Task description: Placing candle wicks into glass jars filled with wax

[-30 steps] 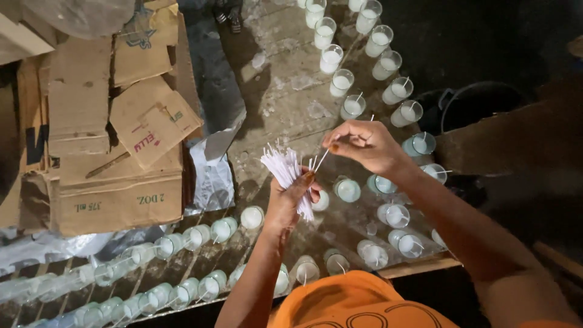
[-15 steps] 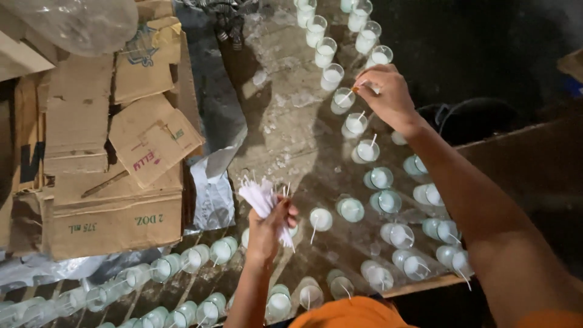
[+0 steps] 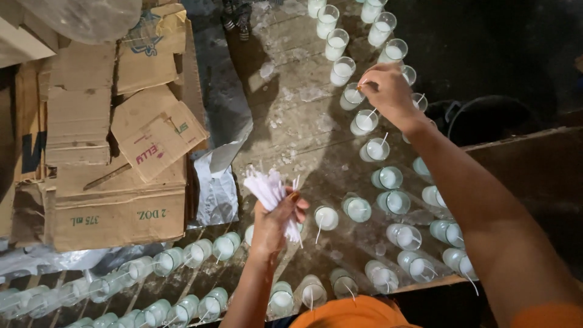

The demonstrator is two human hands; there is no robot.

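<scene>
Right hand (image 3: 388,91) outstretched over glass (image 3: 352,97); left hand (image 3: 276,222) apparently fisting wicks (image 3: 267,188).

Your right hand (image 3: 388,91) hides what its fingers (image 3: 367,85) pinch; your left hand (image 3: 276,222) covers the wick bundle's (image 3: 270,188) base; edge glasses (image 3: 18,300) are cut off.

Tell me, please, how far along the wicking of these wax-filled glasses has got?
Done: several glasses near the table's front edge, such as one, already carry a wick. In hand: the right hand sets a wick into a glass, while the left hand grips the bundle of white wicks. Left: the far glasses show no wick.
</scene>
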